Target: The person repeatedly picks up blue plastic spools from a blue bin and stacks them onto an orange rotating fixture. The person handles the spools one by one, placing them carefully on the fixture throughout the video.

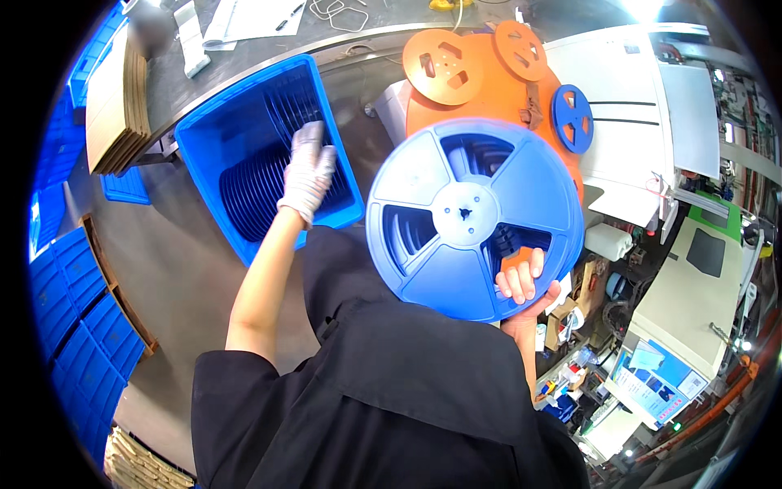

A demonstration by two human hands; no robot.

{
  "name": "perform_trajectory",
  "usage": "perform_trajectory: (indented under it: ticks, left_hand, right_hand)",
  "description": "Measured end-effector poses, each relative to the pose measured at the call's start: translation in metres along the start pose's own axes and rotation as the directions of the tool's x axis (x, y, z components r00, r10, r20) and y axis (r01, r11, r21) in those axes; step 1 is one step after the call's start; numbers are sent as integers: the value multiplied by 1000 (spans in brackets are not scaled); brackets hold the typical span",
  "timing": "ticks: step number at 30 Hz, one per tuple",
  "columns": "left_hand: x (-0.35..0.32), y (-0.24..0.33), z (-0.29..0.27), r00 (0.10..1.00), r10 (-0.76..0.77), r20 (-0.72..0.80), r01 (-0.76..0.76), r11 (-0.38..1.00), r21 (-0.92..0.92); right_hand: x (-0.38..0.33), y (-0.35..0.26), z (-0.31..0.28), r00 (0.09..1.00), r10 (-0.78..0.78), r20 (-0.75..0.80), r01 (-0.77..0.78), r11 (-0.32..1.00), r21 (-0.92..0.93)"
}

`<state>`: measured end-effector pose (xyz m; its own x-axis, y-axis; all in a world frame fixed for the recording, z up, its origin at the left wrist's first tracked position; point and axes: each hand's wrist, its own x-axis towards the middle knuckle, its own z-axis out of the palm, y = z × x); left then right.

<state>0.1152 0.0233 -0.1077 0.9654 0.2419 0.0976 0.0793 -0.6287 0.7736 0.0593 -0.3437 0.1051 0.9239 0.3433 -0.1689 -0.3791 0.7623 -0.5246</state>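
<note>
One hand (right) [525,287] gripping blue reel [465,213] | left hand [308,175] over bin [224,122], grip unclear

Lg reel [423,281]: mid-blue, hub [467,213] paler blue, dk blue showing thru cutouts. L of reel: bin [213,126] bright blue; discs [252,191] in it v. dk blue, edges making fine parallel stripes; L hand [308,167] in off-white glove [303,183], greyish in places. Above reel: round plate [501,106] solid orange, 2 sm. reels [442,73] lighter orange. Upper R of reel: mini reel [573,120] deep blue; tabletop [627,81] white w/ 2 thin blk lines. Lower R of reel: cabinet [684,297] beige, panel [705,253] dk grey. Below reel: shirt [432,367] plain blk. Far L of reel: crates [98,326] blue, cardboard [114,106] tan w/ brown layered stripes.
</note>
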Motion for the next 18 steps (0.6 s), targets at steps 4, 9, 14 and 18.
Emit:
perform_trajectory:
  ticks: [4,9,14,18]
  left_hand:
    - [5,189,-19,869,283,406,-266,959,-100]
    - [-37,242,-4,715,675,184,-551,705,-445]
    - [-64,110,28,955,-6,295,-30,993,118]
    - [-86,123,-3,925,50,377,-108,985,135]
  right_hand:
    - [13,4,-1,985,48,163,-54,998,34]
    - [7,10,13,985,162,63,-163,986,20]
    - [17,15,13,991,122,52,-120,992,-50]
    - [23,23,24,997,64,-39,-67,993,-95]
